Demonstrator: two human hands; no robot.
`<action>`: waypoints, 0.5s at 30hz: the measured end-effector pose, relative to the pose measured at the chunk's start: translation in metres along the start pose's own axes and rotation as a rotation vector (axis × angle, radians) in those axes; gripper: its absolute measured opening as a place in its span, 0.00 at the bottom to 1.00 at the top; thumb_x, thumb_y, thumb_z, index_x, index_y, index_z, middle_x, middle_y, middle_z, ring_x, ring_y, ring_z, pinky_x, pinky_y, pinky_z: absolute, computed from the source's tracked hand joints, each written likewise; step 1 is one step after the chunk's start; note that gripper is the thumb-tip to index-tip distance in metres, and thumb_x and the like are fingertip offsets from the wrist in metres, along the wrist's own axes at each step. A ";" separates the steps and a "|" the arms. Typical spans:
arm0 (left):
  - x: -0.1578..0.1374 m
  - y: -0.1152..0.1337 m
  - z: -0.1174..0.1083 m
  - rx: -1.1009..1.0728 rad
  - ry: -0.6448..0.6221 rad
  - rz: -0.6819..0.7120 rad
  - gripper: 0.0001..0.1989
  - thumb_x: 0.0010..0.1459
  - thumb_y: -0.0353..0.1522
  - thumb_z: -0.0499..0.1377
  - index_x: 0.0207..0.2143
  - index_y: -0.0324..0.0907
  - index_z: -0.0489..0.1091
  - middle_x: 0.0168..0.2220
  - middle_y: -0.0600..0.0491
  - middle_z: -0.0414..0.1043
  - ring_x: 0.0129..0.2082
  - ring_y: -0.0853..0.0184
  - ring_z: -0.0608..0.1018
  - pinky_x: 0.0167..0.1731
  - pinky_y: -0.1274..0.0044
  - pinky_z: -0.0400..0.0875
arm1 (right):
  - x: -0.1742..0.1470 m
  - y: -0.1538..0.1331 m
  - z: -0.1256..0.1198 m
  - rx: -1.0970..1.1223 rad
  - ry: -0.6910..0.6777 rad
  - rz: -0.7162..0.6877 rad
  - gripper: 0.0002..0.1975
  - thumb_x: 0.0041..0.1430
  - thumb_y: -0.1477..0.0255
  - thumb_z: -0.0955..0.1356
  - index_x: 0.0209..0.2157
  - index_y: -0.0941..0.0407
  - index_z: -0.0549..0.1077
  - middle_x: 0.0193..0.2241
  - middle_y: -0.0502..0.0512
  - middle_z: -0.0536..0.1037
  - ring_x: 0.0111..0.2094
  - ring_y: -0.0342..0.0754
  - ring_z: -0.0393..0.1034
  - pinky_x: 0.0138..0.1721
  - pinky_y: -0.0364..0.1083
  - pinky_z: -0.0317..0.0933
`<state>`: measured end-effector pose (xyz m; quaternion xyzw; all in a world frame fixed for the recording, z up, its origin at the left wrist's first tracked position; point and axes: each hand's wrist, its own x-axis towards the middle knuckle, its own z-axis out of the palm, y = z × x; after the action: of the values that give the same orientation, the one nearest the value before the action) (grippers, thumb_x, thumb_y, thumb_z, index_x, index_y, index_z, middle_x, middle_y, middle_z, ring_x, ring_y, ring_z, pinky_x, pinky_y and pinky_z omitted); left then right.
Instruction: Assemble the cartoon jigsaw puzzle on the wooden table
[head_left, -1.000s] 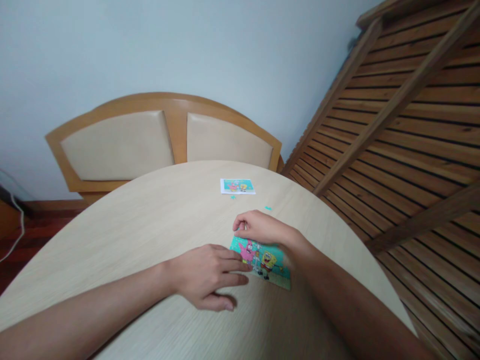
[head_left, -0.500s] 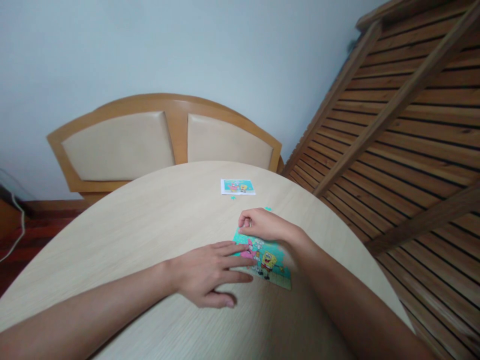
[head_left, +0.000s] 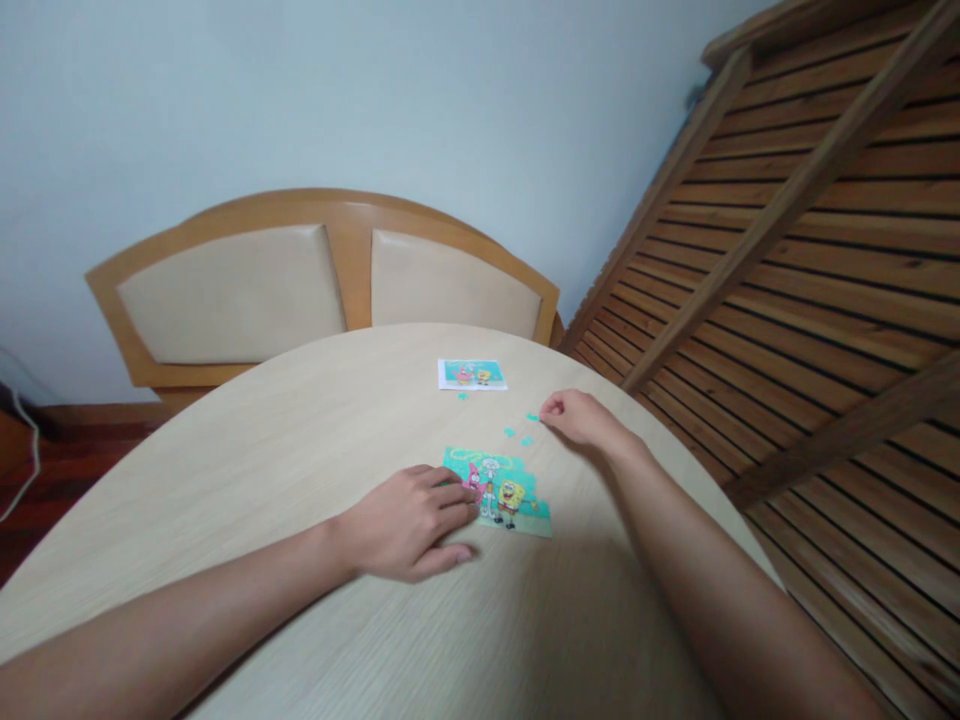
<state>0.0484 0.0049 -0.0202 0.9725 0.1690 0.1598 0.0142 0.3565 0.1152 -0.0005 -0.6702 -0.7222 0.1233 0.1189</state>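
Observation:
A partly assembled jigsaw puzzle (head_left: 525, 512) with cartoon figures on a turquoise ground lies on the table; its upper right edge is stepped. My left hand (head_left: 416, 522) rests flat over the puzzle's left part, fingers stretched out and covering some of it. Up and to the right, my right hand (head_left: 576, 415) is closed in a pinch, its fingertips at a turquoise puzzle piece (head_left: 532, 417). Two loose pieces, one (head_left: 509, 433) and another (head_left: 526, 441), lie between that hand and the puzzle.
A picture card (head_left: 471, 375) showing the same figures lies toward the table's far side, with a loose puzzle piece (head_left: 463, 397) just below it. Behind the round table (head_left: 247, 480) stands a padded headboard (head_left: 240, 290). Wooden slats (head_left: 810, 250) lean at the right.
My right hand has moved up and right from the puzzle to the loose piece. The puzzle has shifted up and left and sits straighter; my left hand has drawn slightly left with it.

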 end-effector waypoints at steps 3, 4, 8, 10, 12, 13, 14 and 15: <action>-0.001 -0.001 -0.001 0.030 -0.002 -0.063 0.23 0.72 0.45 0.44 0.45 0.39 0.73 0.43 0.44 0.78 0.43 0.55 0.79 0.45 0.62 0.75 | 0.001 -0.002 0.006 0.008 0.013 -0.010 0.09 0.60 0.69 0.71 0.39 0.57 0.81 0.37 0.58 0.83 0.36 0.49 0.76 0.36 0.43 0.62; -0.001 -0.002 -0.002 0.035 0.001 -0.074 0.24 0.72 0.44 0.44 0.44 0.39 0.73 0.41 0.44 0.78 0.41 0.56 0.80 0.43 0.63 0.76 | 0.001 -0.003 0.008 0.010 0.015 -0.018 0.10 0.59 0.68 0.71 0.41 0.57 0.81 0.38 0.58 0.83 0.37 0.49 0.76 0.38 0.43 0.63; -0.002 -0.003 -0.001 -0.012 0.054 0.012 0.22 0.72 0.43 0.45 0.51 0.38 0.72 0.51 0.43 0.77 0.51 0.56 0.78 0.51 0.63 0.74 | 0.002 -0.005 0.013 0.020 0.009 -0.048 0.11 0.59 0.69 0.72 0.42 0.56 0.82 0.40 0.57 0.84 0.41 0.50 0.77 0.42 0.44 0.63; -0.003 -0.003 0.001 -0.033 0.059 0.055 0.22 0.72 0.42 0.47 0.56 0.38 0.69 0.57 0.43 0.73 0.56 0.55 0.76 0.56 0.62 0.71 | 0.003 -0.005 0.014 0.029 -0.004 -0.066 0.10 0.58 0.71 0.72 0.42 0.55 0.82 0.40 0.56 0.84 0.41 0.50 0.77 0.43 0.43 0.64; -0.003 -0.003 0.003 -0.037 0.050 0.049 0.22 0.71 0.42 0.48 0.57 0.39 0.69 0.59 0.44 0.73 0.58 0.55 0.75 0.58 0.62 0.70 | 0.002 -0.006 0.012 0.037 -0.024 -0.082 0.10 0.58 0.73 0.71 0.41 0.55 0.83 0.39 0.55 0.84 0.41 0.49 0.77 0.43 0.43 0.64; -0.003 -0.003 0.004 -0.036 0.043 0.038 0.22 0.71 0.42 0.48 0.57 0.39 0.69 0.58 0.44 0.73 0.57 0.55 0.76 0.58 0.62 0.70 | 0.002 -0.007 0.011 0.039 -0.034 -0.088 0.10 0.57 0.74 0.71 0.40 0.55 0.83 0.38 0.55 0.84 0.41 0.49 0.77 0.43 0.43 0.64; -0.003 -0.003 0.004 -0.033 0.035 0.024 0.21 0.71 0.42 0.48 0.56 0.39 0.70 0.58 0.44 0.74 0.56 0.55 0.76 0.58 0.62 0.71 | 0.001 -0.008 0.010 0.040 -0.044 -0.093 0.10 0.57 0.76 0.71 0.40 0.55 0.83 0.37 0.55 0.85 0.40 0.49 0.77 0.42 0.42 0.64; -0.003 -0.003 0.004 -0.028 0.026 0.007 0.21 0.71 0.42 0.48 0.55 0.39 0.70 0.57 0.44 0.74 0.56 0.55 0.77 0.57 0.62 0.71 | 0.000 -0.009 0.009 0.040 -0.054 -0.096 0.10 0.56 0.77 0.71 0.39 0.56 0.83 0.37 0.56 0.85 0.40 0.49 0.78 0.42 0.43 0.64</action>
<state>0.0459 0.0070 -0.0255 0.9706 0.1633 0.1749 0.0252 0.3449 0.1147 -0.0056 -0.6288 -0.7537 0.1501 0.1185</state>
